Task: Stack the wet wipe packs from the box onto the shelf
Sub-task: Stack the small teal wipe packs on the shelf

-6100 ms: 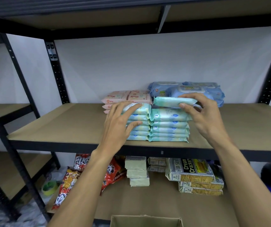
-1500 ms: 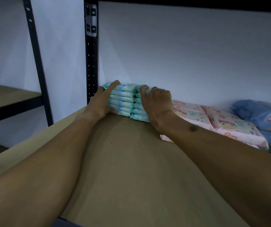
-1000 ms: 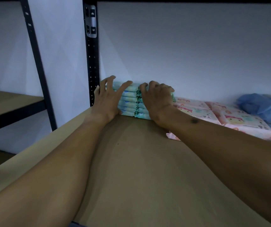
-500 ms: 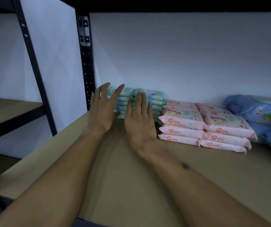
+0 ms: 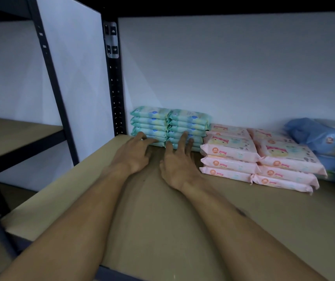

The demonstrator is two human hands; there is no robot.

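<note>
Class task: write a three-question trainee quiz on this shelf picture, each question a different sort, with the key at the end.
1. True or false: the left hand and right hand are both open, gripping nothing.
2. Which packs stand nearest the post? A yellow, B green, C red.
3. Complete: between the green packs and blue packs lie the ___ packs.
Key: 1 true; 2 B; 3 pink packs.

Bottom green wet wipe packs (image 5: 187, 123) partly hidden behind fingers of left hand (image 5: 134, 153) and right hand (image 5: 177, 165); contact was unclear. Blue packs (image 5: 322, 138) cut off by right edge. Print on pink packs (image 5: 254, 157) was too small to read. Both forearms ran out past bottom edge
</note>
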